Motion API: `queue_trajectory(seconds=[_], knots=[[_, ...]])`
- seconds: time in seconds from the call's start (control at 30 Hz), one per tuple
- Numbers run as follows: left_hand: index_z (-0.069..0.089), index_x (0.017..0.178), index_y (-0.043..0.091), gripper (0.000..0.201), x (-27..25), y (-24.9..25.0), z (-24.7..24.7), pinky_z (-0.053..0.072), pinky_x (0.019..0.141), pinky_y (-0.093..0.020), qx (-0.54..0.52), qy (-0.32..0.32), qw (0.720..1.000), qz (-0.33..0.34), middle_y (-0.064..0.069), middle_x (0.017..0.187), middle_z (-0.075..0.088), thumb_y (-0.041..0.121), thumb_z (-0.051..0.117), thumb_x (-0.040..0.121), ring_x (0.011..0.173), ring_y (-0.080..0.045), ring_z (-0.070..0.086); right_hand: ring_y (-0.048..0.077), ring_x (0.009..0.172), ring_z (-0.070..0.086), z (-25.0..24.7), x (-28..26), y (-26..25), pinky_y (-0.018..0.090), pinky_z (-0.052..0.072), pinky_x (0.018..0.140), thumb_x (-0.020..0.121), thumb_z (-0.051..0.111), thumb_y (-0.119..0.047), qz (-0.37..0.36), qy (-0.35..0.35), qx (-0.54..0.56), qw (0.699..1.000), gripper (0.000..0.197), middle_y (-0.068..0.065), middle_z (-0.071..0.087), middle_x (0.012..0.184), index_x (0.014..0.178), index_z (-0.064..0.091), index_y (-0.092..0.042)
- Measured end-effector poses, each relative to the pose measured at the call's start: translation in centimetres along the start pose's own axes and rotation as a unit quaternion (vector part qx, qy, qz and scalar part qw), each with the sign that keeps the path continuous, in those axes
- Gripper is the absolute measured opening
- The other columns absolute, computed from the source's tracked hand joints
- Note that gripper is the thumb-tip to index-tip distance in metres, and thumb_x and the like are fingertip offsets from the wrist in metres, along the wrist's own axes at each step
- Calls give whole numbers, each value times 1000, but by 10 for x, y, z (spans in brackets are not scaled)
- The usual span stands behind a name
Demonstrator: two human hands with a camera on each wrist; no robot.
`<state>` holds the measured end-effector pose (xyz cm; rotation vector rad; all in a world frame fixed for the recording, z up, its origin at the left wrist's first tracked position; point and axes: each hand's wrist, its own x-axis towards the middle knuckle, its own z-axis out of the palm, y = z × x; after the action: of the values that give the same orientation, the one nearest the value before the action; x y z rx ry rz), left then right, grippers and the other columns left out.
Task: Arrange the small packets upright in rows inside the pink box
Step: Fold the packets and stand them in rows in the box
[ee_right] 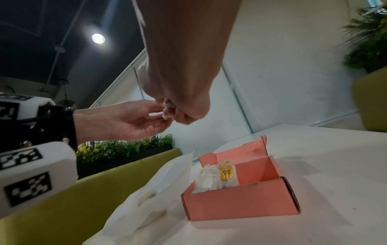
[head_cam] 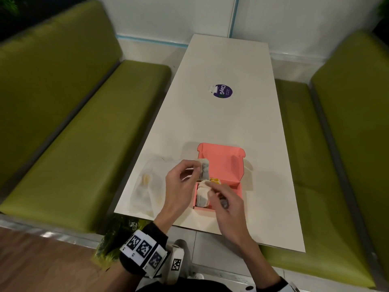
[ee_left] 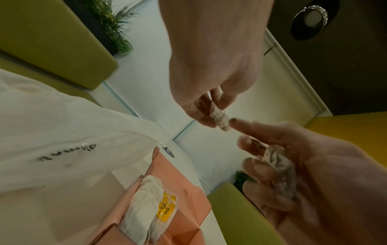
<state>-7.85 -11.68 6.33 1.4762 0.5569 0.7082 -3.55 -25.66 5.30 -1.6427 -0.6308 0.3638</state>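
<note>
The pink box [head_cam: 237, 165] stands open on the white table [head_cam: 231, 123]. Several white packets [head_cam: 203, 194] and one with a yellow label [head_cam: 215, 180] stand upright at its near left end. My left hand [head_cam: 196, 166] pinches a greyish packet [head_cam: 204, 170] upright just above the box's left wall. My right hand [head_cam: 216, 197] hovers over the box's near end with a crumpled packet [ee_left: 280, 174] held in its curled fingers. Its index finger reaches to the left hand's packet [ee_left: 220, 119]. The right wrist view shows both hands meeting above the box [ee_right: 240, 203].
A crumpled clear plastic bag [head_cam: 147, 186] lies on the table left of the box. A round purple sticker [head_cam: 224, 91] sits mid-table. Green benches [head_cam: 73, 133] flank the table on both sides. The box's right half [ee_right: 257, 172] holds nothing.
</note>
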Motion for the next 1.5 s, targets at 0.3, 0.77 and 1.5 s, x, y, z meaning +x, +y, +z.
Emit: queue_trajectory(seconds=[0.3, 0.77, 1.5], knots=[[56, 113, 17, 18, -7, 5, 1, 60, 79, -31, -10, -84, 996, -5, -5, 95, 70, 11, 62, 96, 90, -20, 70, 5, 77, 63, 2, 27, -13, 14, 46, 70, 95, 64, -19, 33, 27, 3, 999, 5, -16, 69, 82, 91, 66, -21], [66, 91, 20, 12, 3, 2, -4, 46, 72, -17, 93, -146, 984, 27, 12, 86, 67, 10, 61, 96, 82, -10, 63, 4, 84, 60, -13, 23, -8, 9, 41, 71, 90, 69, -20, 21, -42, -85, 995, 20, -14, 67, 86, 85, 64, -38], [61, 94, 12, 5, -1, -11, -7, 46, 62, -13, 154, -145, 977, -5, 4, 88, 66, 14, 59, 98, 80, -1, 61, 8, 84, 56, -11, 5, 30, 22, 48, 66, 91, 67, -28, -44, -31, -304, 951, 12, -10, 58, 96, 99, 65, -20]])
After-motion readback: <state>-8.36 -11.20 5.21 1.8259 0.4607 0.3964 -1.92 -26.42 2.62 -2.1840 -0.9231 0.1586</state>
